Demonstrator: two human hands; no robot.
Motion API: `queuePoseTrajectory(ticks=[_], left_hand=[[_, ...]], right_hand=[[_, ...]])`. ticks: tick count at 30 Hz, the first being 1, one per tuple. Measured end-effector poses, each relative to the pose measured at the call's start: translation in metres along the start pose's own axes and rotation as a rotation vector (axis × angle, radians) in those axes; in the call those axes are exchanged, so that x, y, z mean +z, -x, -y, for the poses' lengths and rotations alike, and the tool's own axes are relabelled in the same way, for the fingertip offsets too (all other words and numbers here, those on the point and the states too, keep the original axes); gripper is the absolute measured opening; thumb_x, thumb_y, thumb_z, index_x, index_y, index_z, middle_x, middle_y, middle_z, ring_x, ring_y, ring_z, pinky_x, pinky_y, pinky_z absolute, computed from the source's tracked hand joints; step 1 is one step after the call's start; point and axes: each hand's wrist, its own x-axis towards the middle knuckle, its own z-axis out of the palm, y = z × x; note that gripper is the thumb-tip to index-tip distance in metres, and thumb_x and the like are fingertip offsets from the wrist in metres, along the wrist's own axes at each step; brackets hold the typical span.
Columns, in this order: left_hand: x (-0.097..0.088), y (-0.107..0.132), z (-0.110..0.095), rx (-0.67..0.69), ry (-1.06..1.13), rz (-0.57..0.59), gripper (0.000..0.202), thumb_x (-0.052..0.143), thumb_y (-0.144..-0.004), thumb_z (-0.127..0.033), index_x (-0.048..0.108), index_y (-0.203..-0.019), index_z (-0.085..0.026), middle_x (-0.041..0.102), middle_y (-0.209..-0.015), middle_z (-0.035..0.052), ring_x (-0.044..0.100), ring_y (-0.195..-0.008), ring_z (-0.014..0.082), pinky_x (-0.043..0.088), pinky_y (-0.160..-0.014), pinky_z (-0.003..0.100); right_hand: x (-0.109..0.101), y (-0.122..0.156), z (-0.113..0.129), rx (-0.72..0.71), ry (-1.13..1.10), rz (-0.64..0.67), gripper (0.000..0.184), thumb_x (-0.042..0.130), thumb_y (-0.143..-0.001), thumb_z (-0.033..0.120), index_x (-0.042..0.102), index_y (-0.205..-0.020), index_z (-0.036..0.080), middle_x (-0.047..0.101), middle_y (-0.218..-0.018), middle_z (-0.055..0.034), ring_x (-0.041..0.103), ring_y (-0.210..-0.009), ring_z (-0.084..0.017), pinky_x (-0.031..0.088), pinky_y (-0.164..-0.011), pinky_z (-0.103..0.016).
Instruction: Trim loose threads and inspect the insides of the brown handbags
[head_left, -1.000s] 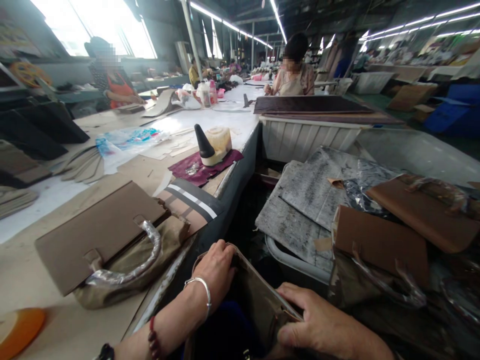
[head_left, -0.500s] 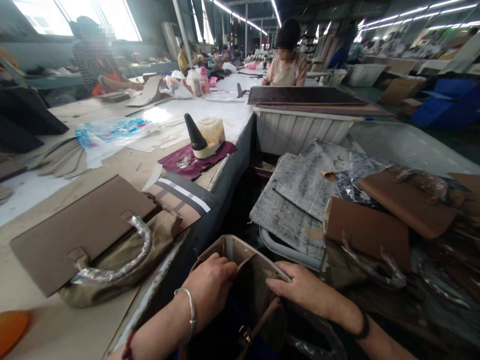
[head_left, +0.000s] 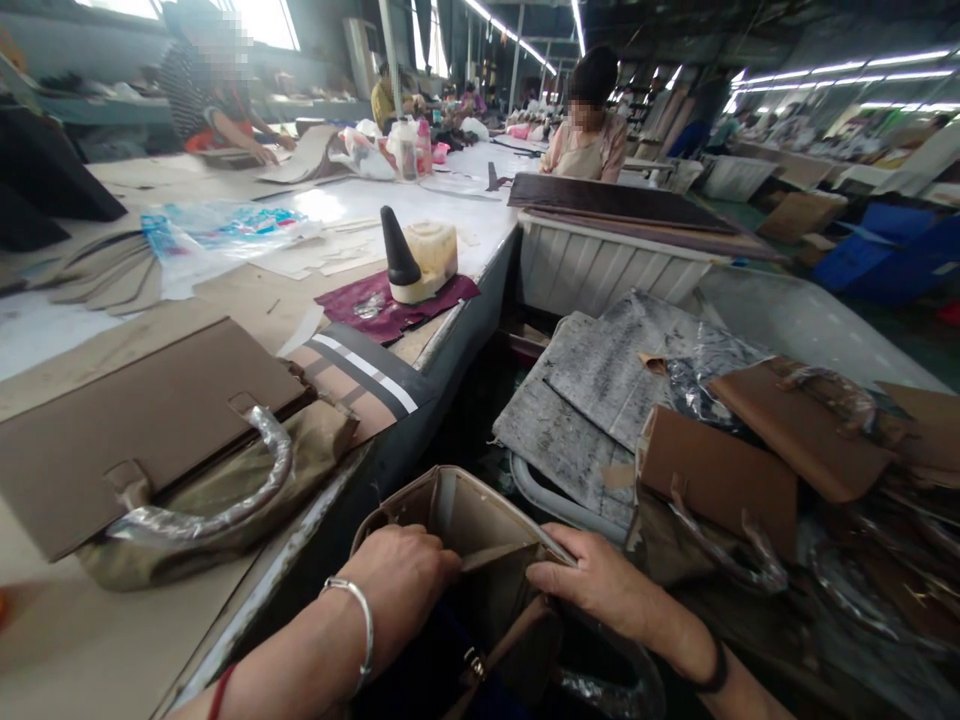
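Observation:
An open handbag (head_left: 487,510) with a beige lining is held upright in front of me, below the table edge. My left hand (head_left: 401,580) reaches over its left side, with curled fingers gripping the lining near the mouth; the fingertips are partly hidden. On the opposite side my right hand (head_left: 592,580) pinches the rim between thumb and fingers. A brown strap (head_left: 517,640) with a small metal buckle hangs across the bag's dark lower part. One plastic-wrapped handle (head_left: 600,695) shows below my right wrist.
On the table at left lies another handbag (head_left: 172,430) with a wrapped handle. Beyond it, a glue container (head_left: 427,262) with a black cone stands on maroon material (head_left: 360,310). At right are brown bags (head_left: 720,480) and grey boards (head_left: 570,380). Co-workers sit farther back.
My left hand has shifted left along the bag, and the bag's mouth looks wider. My right hand keeps its pinch on the rim. The whole view has shifted slightly.

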Motion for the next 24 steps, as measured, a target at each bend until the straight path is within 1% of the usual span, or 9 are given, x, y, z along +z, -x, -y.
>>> queuePoseTrajectory(ticks=[2,4,7,11,14,15,18,21,24], left_hand=[[0.001,0.004,-0.001,0.044,-0.017,0.002,0.029,0.035,-0.083,-0.021,0.062,-0.075,-0.022,0.062,-0.073,0.0053,0.054,-0.072,0.0206,0.039,-0.065,0.033],[0.000,0.008,0.000,0.035,-0.029,-0.031,0.029,0.036,-0.082,-0.024,0.063,-0.070,-0.022,0.060,-0.074,0.0061,0.051,-0.073,0.0219,0.038,-0.066,0.036],[-0.003,0.010,0.003,0.015,-0.020,-0.104,0.026,0.040,-0.079,-0.023,0.064,-0.067,-0.022,0.057,-0.085,0.0086,0.047,-0.085,0.0252,0.036,-0.072,0.040],[-0.001,0.002,0.002,0.043,0.090,-0.160,0.018,0.048,-0.076,-0.023,0.061,-0.087,-0.022,0.059,-0.092,0.0070,0.047,-0.092,0.0230,0.031,-0.083,0.039],[0.000,-0.009,-0.004,0.034,0.152,-0.168,0.028,0.058,-0.070,-0.031,0.057,-0.096,-0.019,0.061,-0.088,0.0060,0.051,-0.087,0.0224,0.029,-0.084,0.040],[0.000,-0.013,-0.005,0.032,0.161,-0.162,0.027,0.059,-0.069,-0.032,0.057,-0.093,-0.019,0.062,-0.085,0.0057,0.052,-0.085,0.0223,0.029,-0.083,0.041],[0.000,-0.021,-0.007,0.050,0.164,-0.163,0.010,0.053,-0.075,-0.027,0.060,-0.076,-0.020,0.063,-0.075,0.0029,0.052,-0.079,0.0203,0.030,-0.078,0.040],[0.001,-0.023,-0.002,0.073,0.183,-0.201,0.017,0.048,-0.079,-0.025,0.061,-0.068,-0.021,0.062,-0.075,0.0011,0.050,-0.081,0.0192,0.030,-0.075,0.038],[0.001,-0.022,0.003,0.092,0.223,-0.220,0.020,0.048,-0.080,-0.034,0.062,-0.070,-0.023,0.060,-0.079,0.0014,0.048,-0.082,0.0189,0.030,-0.073,0.035]], right_hand=[[-0.002,0.001,-0.002,0.011,0.041,-0.018,0.021,0.052,-0.075,0.035,0.054,-0.079,0.015,0.053,-0.069,0.0027,0.048,-0.065,-0.012,0.036,-0.057,-0.020],[-0.002,0.002,0.000,0.006,0.080,-0.019,0.019,0.053,-0.075,0.034,0.053,-0.077,0.016,0.053,-0.069,0.0031,0.047,-0.064,-0.011,0.036,-0.057,-0.020],[-0.001,0.005,0.007,-0.032,0.106,0.003,0.018,0.054,-0.074,0.034,0.054,-0.080,0.017,0.055,-0.075,0.0027,0.049,-0.068,-0.012,0.036,-0.060,-0.019],[0.003,0.007,0.014,-0.062,0.093,0.030,0.018,0.054,-0.076,0.032,0.056,-0.086,0.017,0.057,-0.081,0.0021,0.050,-0.072,-0.013,0.037,-0.064,-0.020],[0.004,0.006,0.015,-0.085,0.106,0.055,0.015,0.053,-0.077,0.029,0.057,-0.086,0.018,0.057,-0.082,0.0019,0.050,-0.073,-0.013,0.038,-0.065,-0.020],[0.004,0.005,0.015,-0.090,0.112,0.063,0.014,0.053,-0.077,0.028,0.057,-0.086,0.018,0.057,-0.082,0.0020,0.051,-0.073,-0.013,0.038,-0.066,-0.021],[0.003,0.003,0.014,-0.113,0.137,0.074,0.013,0.051,-0.079,0.027,0.058,-0.086,0.018,0.057,-0.083,0.0015,0.052,-0.076,-0.014,0.039,-0.069,-0.022],[-0.001,0.001,0.013,-0.159,0.154,0.064,0.018,0.050,-0.080,0.027,0.058,-0.094,0.019,0.057,-0.093,-0.0005,0.052,-0.087,-0.015,0.038,-0.079,-0.023],[-0.005,0.000,0.013,-0.169,0.165,0.076,0.020,0.047,-0.082,0.027,0.057,-0.098,0.019,0.057,-0.096,-0.0018,0.052,-0.090,-0.015,0.038,-0.081,-0.024]])
